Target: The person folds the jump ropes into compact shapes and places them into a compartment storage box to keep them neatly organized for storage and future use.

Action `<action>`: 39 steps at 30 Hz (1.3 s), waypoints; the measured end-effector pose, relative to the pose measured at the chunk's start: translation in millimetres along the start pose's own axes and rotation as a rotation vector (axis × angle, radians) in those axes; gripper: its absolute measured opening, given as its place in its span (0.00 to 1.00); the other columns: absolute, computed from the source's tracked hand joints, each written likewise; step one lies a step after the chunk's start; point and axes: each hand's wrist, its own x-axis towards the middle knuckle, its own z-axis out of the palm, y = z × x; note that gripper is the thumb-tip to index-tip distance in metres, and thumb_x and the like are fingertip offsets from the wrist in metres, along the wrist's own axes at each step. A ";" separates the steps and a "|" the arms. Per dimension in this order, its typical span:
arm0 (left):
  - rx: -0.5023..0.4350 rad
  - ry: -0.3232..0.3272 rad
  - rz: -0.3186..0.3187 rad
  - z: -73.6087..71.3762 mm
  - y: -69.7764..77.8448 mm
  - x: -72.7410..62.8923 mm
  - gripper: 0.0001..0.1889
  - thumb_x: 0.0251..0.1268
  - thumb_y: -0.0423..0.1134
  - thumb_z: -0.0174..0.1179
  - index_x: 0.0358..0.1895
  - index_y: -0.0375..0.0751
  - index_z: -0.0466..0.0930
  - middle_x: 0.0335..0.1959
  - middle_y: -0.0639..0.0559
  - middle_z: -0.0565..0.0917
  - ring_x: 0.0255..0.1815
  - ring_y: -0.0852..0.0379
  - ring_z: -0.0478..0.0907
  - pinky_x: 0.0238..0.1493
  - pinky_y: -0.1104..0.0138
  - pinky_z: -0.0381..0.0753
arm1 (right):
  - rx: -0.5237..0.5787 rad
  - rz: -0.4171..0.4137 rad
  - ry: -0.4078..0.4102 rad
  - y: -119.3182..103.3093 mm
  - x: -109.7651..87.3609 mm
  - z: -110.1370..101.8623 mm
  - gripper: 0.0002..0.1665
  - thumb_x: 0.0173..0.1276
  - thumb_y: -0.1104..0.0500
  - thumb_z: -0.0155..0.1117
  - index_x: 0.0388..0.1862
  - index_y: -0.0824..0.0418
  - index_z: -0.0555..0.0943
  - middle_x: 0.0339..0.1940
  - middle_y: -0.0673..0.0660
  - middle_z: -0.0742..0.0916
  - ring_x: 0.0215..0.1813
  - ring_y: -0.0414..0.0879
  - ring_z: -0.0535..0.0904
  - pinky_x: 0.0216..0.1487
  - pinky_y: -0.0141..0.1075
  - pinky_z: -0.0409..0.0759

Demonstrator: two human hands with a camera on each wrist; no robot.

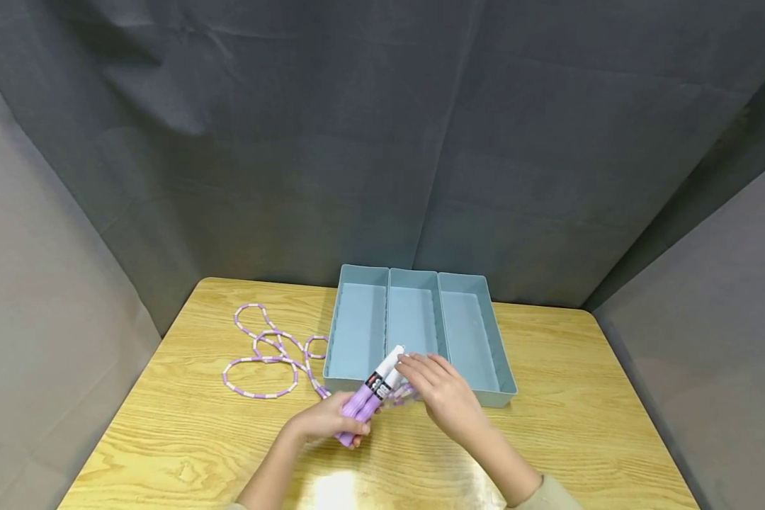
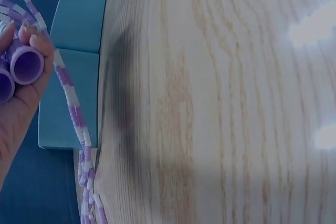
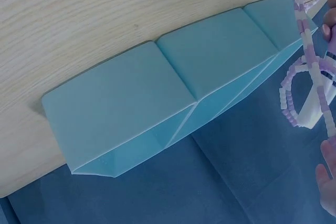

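Note:
A jump rope has two purple-and-white handles (image 1: 365, 402) and a cord of purple and white beads (image 1: 259, 359). My left hand (image 1: 326, 419) grips both handles side by side, their white ends pointing up and away. In the left wrist view, the hollow purple ends (image 2: 27, 65) face the camera. My right hand (image 1: 445, 397) is at the white ends, its fingers over them. In the right wrist view, the beaded cord (image 3: 311, 59) runs down to the right fingertips (image 3: 326, 156), and a loop of it hangs about the handles. Part of the cord is hidden behind the right hand.
A blue-grey tray (image 1: 506, 388) with three lengthwise compartments stands on the wooden table (image 1: 567, 397) just beyond the hands. The rest of the beaded cord lies in loose loops left of the tray. Dark grey cloth (image 1: 280, 142) hangs behind the table.

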 end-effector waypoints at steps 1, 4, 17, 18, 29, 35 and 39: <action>-0.011 -0.002 -0.004 -0.2 0.1 -0.4 0.22 0.53 0.28 0.59 0.50 0.19 0.66 0.25 0.34 0.77 0.20 0.58 0.76 0.26 0.66 0.82 | 0.001 0.006 -0.004 0.8 0.2 -0.4 0.27 0.49 0.72 0.58 0.52 0.61 0.76 0.52 0.55 0.82 0.54 0.49 0.77 0.58 0.44 0.72; -0.046 -0.027 -0.006 -1.0 0.3 -0.9 0.21 0.53 0.27 0.59 0.48 0.16 0.64 0.23 0.43 0.77 0.20 0.58 0.76 0.25 0.68 0.81 | 0.008 0.028 -0.014 3.5 0.5 -1.8 0.27 0.50 0.72 0.59 0.53 0.61 0.76 0.53 0.55 0.81 0.54 0.49 0.77 0.58 0.44 0.73; -0.112 -0.090 0.011 -3.3 -0.7 1.7 0.21 0.56 0.25 0.55 0.48 0.12 0.60 0.23 0.49 0.77 0.20 0.60 0.75 0.23 0.70 0.80 | 0.034 0.024 0.011 6.7 0.6 -0.4 0.32 0.46 0.74 0.60 0.55 0.61 0.75 0.54 0.55 0.81 0.54 0.49 0.76 0.57 0.45 0.73; -0.116 -0.073 0.008 -2.4 0.1 2.2 0.22 0.55 0.26 0.55 0.48 0.12 0.61 0.23 0.49 0.77 0.20 0.60 0.75 0.23 0.70 0.80 | 0.034 0.016 0.017 5.5 1.1 -0.2 0.32 0.47 0.74 0.58 0.55 0.61 0.75 0.53 0.55 0.81 0.54 0.49 0.77 0.57 0.45 0.73; 0.099 0.166 0.025 5.3 5.4 13.2 0.14 0.54 0.36 0.63 0.38 0.29 0.74 0.20 0.44 0.77 0.14 0.58 0.74 0.17 0.62 0.81 | 0.039 -0.054 0.021 -10.6 9.0 0.5 0.29 0.50 0.73 0.57 0.53 0.59 0.76 0.52 0.53 0.82 0.54 0.48 0.77 0.57 0.44 0.74; 0.251 0.256 0.032 11.1 13.3 16.1 0.18 0.51 0.40 0.66 0.42 0.33 0.76 0.19 0.48 0.78 0.13 0.52 0.73 0.15 0.57 0.79 | 0.047 -0.066 -0.045 -18.0 12.6 2.2 0.35 0.44 0.75 0.64 0.56 0.58 0.74 0.54 0.52 0.81 0.56 0.47 0.75 0.59 0.45 0.72; 0.333 0.268 0.043 14.8 18.3 17.0 0.21 0.51 0.42 0.67 0.47 0.37 0.76 0.22 0.51 0.79 0.12 0.50 0.72 0.12 0.67 0.75 | 0.030 -0.065 -0.062 -20.4 15.6 2.8 0.37 0.43 0.74 0.67 0.56 0.59 0.75 0.55 0.52 0.80 0.57 0.47 0.75 0.60 0.46 0.71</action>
